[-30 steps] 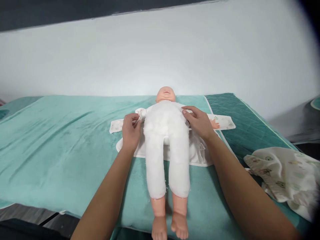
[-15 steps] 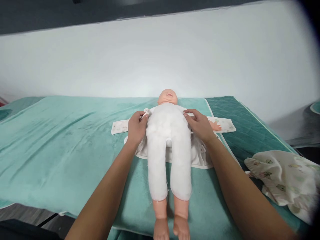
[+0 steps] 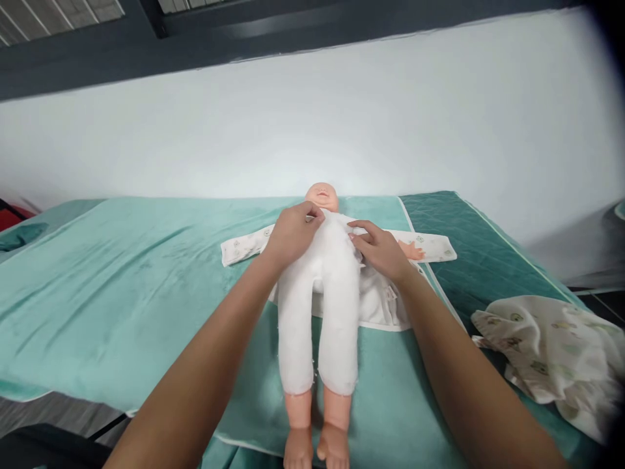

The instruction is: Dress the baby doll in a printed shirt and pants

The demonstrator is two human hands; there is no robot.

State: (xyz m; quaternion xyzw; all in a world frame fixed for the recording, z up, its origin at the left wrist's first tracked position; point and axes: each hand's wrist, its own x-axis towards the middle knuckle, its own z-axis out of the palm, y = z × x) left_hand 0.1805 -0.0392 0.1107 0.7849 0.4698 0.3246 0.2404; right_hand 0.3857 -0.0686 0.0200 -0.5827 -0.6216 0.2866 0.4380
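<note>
In the head view, a person leans in with both hands over a doll (image 3: 339, 332) lying face-up on a teal-covered desk (image 3: 122, 306), its head near the far edge and its bare feet at the near edge. Beneath the doll's white, fluffy body lies a shirt (image 3: 381, 299), its hem spread out on the right, its printed sleeves stretched toward the desk's left and right edges. The doll's orange hand (image 3: 411, 250) rests at the right sleeve. The person's left hand (image 3: 295, 231) reaches across the upper chest just below the chin, thumb and fingertips pinched on the shirt's edge. The right hand (image 3: 383, 251) bends its fingers against the opposite side of the chest, touching there; whether it grips anything cannot be told. Toward the near right corner, a printed cloth (image 3: 561, 352) lies crumpled, partly on a dark green mat (image 3: 437, 212) that runs from the far edge. A white wall (image 3: 293, 124) rises behind; grey floor (image 3: 53, 412) shows past the near left corner.
</note>
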